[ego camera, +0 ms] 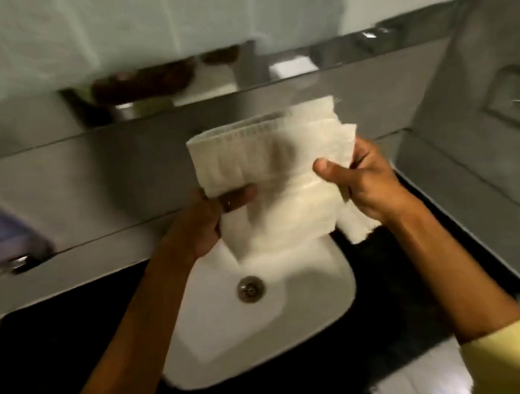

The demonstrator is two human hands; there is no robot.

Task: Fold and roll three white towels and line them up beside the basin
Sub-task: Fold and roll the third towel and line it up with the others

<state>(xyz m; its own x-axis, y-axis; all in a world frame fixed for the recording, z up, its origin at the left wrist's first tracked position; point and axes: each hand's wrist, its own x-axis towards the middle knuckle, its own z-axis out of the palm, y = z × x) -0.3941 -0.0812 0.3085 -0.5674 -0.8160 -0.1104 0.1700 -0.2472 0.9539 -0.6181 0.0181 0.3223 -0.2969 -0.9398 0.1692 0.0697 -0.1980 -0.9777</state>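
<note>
I hold a white towel (269,176) in the air above the white basin (309,301), folded over on itself with a stitched hem along its top edge. My left hand (212,218) grips its lower left part, thumb on the front. My right hand (357,179) pinches its right edge, and a loose corner hangs below that hand. The picture is blurred by motion. No other towel shows.
The basin with its metal drain (251,289) sits in a black counter (59,349). A grey tiled wall and ledge run behind it, with a mirror (168,29) above. A soap dispenser (0,233) hangs on the left. A grey side wall (488,138) closes in on the right.
</note>
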